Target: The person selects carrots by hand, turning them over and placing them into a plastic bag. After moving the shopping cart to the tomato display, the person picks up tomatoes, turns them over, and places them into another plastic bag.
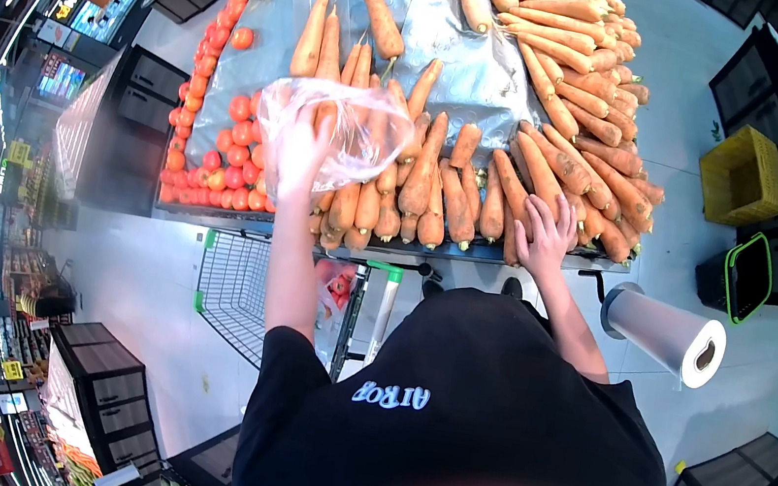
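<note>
My left hand (305,147) is closed on a clear plastic bag (370,131), which spreads out over the carrots to its right. The bag's film partly covers the fingers. My right hand (546,233) lies on the carrots at the front edge of the stand, its fingers stretched out and slightly apart. Just beyond its fingertips is a carrot (537,164) that points away from me. A front row of carrots (459,203) runs between my two hands. Tomatoes (237,157) sit close to the left of the bag.
More carrots (588,32) are heaped along the right. A shopping cart (234,286) with bagged tomatoes (340,286) stands below my left arm. Beside my right arm, a plastic bag roll (660,331) sticks out from the stand. A yellow crate (744,177) and black basket (737,277) stand farther right.
</note>
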Demonstrator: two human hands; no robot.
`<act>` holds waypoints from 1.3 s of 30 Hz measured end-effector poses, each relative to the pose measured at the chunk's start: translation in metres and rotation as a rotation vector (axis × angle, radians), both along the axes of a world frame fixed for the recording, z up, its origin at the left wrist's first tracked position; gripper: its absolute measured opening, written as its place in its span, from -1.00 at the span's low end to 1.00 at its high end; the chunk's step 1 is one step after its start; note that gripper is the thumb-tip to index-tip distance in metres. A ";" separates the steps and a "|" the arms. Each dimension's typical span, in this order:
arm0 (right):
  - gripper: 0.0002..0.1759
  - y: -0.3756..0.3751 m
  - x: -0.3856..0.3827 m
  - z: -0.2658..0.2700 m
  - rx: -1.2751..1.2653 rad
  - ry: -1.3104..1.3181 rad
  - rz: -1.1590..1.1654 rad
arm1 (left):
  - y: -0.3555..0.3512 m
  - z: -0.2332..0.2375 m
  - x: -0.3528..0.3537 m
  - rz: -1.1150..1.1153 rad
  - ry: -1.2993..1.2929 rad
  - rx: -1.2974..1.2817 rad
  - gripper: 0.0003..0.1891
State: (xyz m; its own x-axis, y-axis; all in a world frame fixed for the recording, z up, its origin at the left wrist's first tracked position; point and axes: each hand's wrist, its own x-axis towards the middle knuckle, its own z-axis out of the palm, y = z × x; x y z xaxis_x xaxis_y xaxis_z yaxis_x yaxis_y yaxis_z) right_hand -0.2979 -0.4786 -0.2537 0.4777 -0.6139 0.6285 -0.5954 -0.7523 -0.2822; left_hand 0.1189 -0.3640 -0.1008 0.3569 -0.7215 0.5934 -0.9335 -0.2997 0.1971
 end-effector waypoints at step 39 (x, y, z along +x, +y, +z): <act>-0.62 0.002 -0.008 0.000 -0.003 -0.088 0.021 | 0.036 0.059 -0.045 -0.074 0.114 -0.138 -0.44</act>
State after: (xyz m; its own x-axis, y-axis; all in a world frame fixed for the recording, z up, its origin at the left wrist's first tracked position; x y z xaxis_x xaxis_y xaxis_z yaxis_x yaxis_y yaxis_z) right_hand -0.3061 -0.4768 -0.2532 0.4335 -0.6026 0.6701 -0.5525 -0.7651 -0.3306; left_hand 0.0735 -0.3275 -0.0421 0.3768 -0.6630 0.6469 -0.9211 -0.1943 0.3374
